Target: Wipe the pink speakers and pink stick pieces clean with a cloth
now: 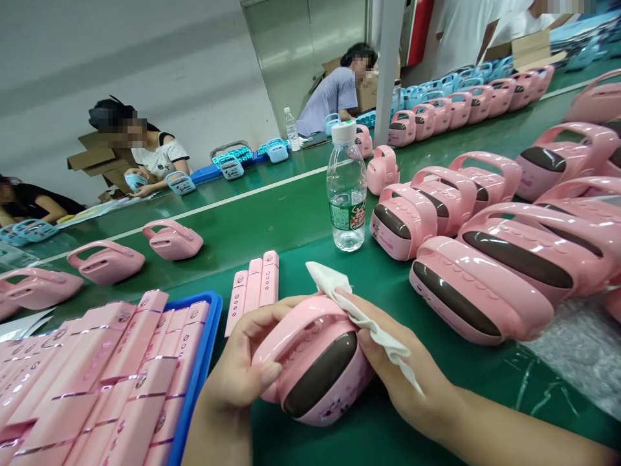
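Note:
A pink plastic housing [315,369] with a carry handle and a dark oval front window is tilted in front of me, just over the green table. My left hand [242,362] grips it at the left end, thumb on the handle's base and fingers behind. In my right hand [398,356] is a white cloth [373,320], pressed against the housing's upper right end. Part of the cloth sticks up past my fingers, and the rest drapes over the back of the hand. Small printed figures show on the housing's lower front.
To the left stands a blue tray [208,323] of pink button strips, with a few loose strips [255,285] beside it. A water bottle [347,194] stands ahead. Pink housings [480,291] crowd the right. Across the green conveyor [272,213], people work among blue housings [230,167].

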A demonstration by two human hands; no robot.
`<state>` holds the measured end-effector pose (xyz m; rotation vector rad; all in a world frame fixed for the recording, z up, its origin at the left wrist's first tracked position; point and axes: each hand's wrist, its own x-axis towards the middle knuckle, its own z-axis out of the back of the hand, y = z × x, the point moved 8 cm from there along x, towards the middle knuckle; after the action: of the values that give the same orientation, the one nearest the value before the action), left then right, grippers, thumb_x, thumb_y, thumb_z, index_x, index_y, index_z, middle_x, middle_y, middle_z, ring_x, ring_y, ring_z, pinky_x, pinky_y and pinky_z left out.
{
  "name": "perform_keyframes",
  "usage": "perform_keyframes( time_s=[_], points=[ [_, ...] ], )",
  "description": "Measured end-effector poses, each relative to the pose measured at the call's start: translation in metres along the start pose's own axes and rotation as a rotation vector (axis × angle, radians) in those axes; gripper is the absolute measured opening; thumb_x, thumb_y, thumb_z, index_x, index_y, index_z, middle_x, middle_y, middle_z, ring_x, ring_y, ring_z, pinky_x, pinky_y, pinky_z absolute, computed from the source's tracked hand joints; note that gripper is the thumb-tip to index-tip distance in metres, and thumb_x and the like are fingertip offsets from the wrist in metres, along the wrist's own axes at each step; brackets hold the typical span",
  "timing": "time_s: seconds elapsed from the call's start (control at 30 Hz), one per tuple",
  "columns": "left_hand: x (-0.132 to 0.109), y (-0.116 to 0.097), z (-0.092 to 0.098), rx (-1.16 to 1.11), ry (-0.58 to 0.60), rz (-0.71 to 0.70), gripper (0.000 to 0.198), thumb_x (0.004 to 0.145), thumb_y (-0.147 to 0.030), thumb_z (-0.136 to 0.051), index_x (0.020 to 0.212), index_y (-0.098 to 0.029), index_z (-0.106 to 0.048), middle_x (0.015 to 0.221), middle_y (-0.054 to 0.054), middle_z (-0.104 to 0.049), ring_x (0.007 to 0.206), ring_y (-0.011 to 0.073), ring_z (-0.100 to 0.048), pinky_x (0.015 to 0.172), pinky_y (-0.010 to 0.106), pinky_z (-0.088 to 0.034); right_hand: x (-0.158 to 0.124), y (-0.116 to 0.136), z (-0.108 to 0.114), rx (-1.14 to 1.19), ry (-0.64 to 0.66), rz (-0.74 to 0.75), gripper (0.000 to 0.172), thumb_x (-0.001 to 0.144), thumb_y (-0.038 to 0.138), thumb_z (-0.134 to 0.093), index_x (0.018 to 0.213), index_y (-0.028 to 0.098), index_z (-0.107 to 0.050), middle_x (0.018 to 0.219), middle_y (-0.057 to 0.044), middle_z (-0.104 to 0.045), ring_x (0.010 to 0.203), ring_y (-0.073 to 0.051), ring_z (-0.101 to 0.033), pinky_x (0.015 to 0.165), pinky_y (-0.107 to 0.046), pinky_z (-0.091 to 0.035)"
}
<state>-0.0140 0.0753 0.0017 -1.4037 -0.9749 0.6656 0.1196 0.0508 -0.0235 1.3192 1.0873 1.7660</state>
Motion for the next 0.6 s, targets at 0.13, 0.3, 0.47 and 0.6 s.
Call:
perform_keyframes(
  time_s=[0.13, 0.3, 0.47, 0.6],
  points=[
    [0.003, 0.002, -0.005, -0.011, 0.038, 0.037, 0.027, 0.061, -0.037, -0.069, 0.084, -0.022, -0.069, 0.108, 0.007, -0.062, 0.096, 0.0249, -0.057, 0.09, 0.035, -0.04, -0.004, 0.007, 0.0, -0.059, 0.011, 0.073, 0.046, 0.093, 0.022, -0.04, 0.137, 0.03, -0.03, 0.142, 0.002, -0.037, 0.13, -0.016, -0.033, 0.11, -0.027, -0.023],
    [0.007, 0.023, 0.006, -0.2, -0.226, 0.186, 0.021, 0.054, -0.033, -0.071, 0.061, -0.014, -0.066, 0.076, 0.005, -0.064, 0.067, 0.016, -0.057, 0.066, 0.025, -0.045, 0.001, -0.005, 0.007, -0.172, -0.033, -0.025, 0.043, 0.094, 0.023, -0.035, 0.137, 0.022, -0.032, 0.143, -0.002, -0.035, 0.132, -0.015, -0.028, 0.111, -0.029, -0.019],
    [0.013, 0.038, 0.005, -0.516, -0.407, 0.143, 0.014, 0.063, -0.025, -0.064, 0.071, -0.015, -0.068, 0.071, 0.002, -0.065, 0.066, 0.0141, -0.059, 0.064, 0.022, -0.048, 0.005, 0.021, -0.012, -0.48, 0.074, 0.285, 0.049, 0.088, 0.015, -0.041, 0.137, 0.015, -0.033, 0.143, -0.008, -0.036, 0.134, -0.021, -0.022, 0.111, -0.04, -0.017],
    [0.017, 0.037, 0.0, -0.714, -0.48, 0.106, 0.014, 0.068, -0.016, -0.059, 0.08, -0.015, -0.067, 0.068, 0.001, -0.062, 0.06, 0.01, -0.058, 0.059, 0.018, -0.048, -0.002, 0.047, -0.042, -0.693, 0.278, 0.507, 0.039, 0.088, 0.016, -0.043, 0.126, 0.011, -0.048, 0.131, -0.01, -0.052, 0.129, -0.025, -0.033, 0.11, -0.044, -0.015]
  ],
)
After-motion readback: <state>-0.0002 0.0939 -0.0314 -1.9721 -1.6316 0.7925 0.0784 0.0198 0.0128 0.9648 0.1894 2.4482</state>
